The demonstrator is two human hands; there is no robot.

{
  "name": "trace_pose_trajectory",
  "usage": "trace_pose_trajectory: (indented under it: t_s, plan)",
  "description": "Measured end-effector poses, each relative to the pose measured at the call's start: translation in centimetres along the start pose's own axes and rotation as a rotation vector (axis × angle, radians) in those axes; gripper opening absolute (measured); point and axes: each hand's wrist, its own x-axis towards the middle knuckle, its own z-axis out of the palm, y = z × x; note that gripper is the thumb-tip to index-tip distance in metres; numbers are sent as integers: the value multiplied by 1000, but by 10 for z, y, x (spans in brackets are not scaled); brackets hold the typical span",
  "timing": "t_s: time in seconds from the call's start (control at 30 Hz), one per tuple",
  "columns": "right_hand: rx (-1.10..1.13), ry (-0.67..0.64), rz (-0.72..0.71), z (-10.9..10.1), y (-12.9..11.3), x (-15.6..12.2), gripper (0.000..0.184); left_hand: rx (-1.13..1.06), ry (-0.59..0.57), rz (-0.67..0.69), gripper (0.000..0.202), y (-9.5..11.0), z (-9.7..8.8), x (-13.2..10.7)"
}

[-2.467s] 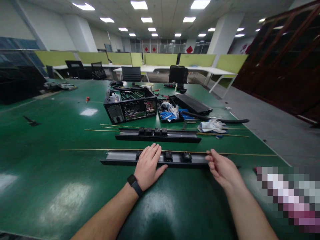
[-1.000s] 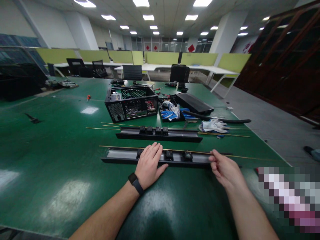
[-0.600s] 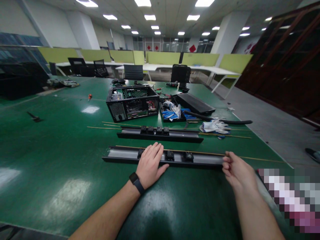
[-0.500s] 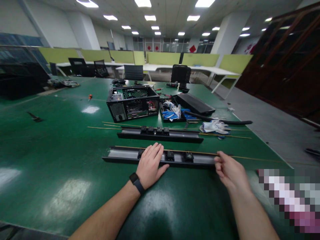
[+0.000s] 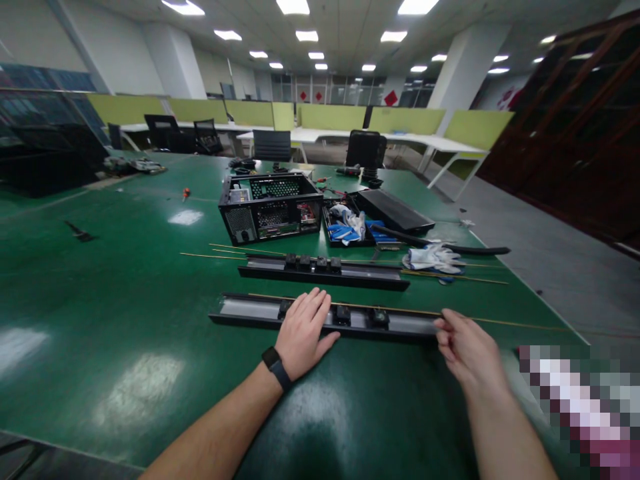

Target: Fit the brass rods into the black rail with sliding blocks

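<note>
A long black rail [image 5: 250, 312] with small black blocks in its channel lies across the green table in front of me. My left hand [image 5: 303, 331] lies flat and open on its middle, a black watch on the wrist. My right hand [image 5: 463, 347] is closed in a pinch at the rail's right end, gripping a thin brass rod [image 5: 400, 309] that runs along the rail's far edge and sticks out to the right.
A second black rail [image 5: 360, 273] lies just behind, with more brass rods beside it. Farther back stand an open computer case [image 5: 270, 207], a tray with blue-and-white gloves [image 5: 345, 227], a black panel [image 5: 395, 211] and white gloves [image 5: 433, 257]. The table's right edge [image 5: 525, 287] is close.
The brass rod has slid to the right along the rail, its left end now over the rail. My right hand shifted right with it. My left hand stayed on the rail.
</note>
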Motion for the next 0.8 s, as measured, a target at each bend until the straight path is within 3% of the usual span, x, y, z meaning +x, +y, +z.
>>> trace_pose_trajectory:
  t_s: [0.1,0.33,0.6,0.8]
  plan:
    - [-8,-36,3,0,1,0,23,8,-3,-7,66,-1,1,0]
    - [62,136,-55,-11,-13,11,23,20,-3,-6,65,0,0,3]
    - [17,48,40,2,-9,1,26,26,-23,-23,63,1,1,6]
    - [15,111,21,0,-11,6,17,27,-56,-14,64,-2,1,6]
